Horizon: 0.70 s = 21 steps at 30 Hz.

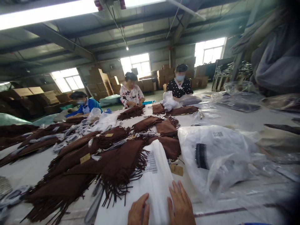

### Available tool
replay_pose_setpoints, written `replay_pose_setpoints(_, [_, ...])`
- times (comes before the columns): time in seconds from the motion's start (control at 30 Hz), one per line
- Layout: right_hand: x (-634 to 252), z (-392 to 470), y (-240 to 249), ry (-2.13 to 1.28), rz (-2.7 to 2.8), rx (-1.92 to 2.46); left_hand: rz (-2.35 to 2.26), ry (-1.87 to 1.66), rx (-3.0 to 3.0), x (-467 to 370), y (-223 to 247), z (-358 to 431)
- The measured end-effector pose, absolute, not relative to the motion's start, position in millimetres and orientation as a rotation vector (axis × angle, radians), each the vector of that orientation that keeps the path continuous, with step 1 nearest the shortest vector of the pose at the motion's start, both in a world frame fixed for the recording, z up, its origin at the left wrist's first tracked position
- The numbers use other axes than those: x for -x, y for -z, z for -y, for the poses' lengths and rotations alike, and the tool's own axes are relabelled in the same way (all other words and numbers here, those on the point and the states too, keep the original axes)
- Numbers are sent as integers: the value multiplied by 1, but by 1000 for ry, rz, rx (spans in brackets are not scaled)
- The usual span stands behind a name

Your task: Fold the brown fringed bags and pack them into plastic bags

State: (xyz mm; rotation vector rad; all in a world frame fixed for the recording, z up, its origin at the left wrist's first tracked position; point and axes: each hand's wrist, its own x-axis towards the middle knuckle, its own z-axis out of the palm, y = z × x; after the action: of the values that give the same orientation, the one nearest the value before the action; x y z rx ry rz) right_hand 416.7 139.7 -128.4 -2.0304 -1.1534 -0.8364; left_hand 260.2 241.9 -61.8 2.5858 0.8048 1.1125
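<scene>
Narrow bag point(156, 178): one, under left hand point(139, 210), right hand point(181, 204)

Matt brown cloth in these fringed pieces point(122, 154), glossy, crinkled clear plastic on the big bag point(222, 150), smooth translucent plastic on my white packaging point(157, 178).

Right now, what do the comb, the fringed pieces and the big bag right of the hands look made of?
Comb: probably plastic, dark, thin even teeth.
Fringed pieces: brown woven or felted fabric, matte, soft folds.
Big bag: likely plastic film, translucent, crinkled.
</scene>
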Motion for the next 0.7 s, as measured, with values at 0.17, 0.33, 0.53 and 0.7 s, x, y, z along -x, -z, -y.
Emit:
replay_pose_setpoints(0.17, [-417, -139, 119, 798, 1231, 1980, -822, -896, -2469, -299, 42, -223])
replay_pose_setpoints(0.33, [-423, -147, 123, 820, 1512, 1665, -922, -716, -2384, -326, 40, -226])
replay_pose_setpoints(0.53, [-430, -142, 125, 319, 973, 1698, -866, -702, -2044, -319, 46, -247])
replay_pose_setpoints(0.7, [-420, -147, 121, -203, 658, 1833, -840, -760, -1549, -318, 36, -246])
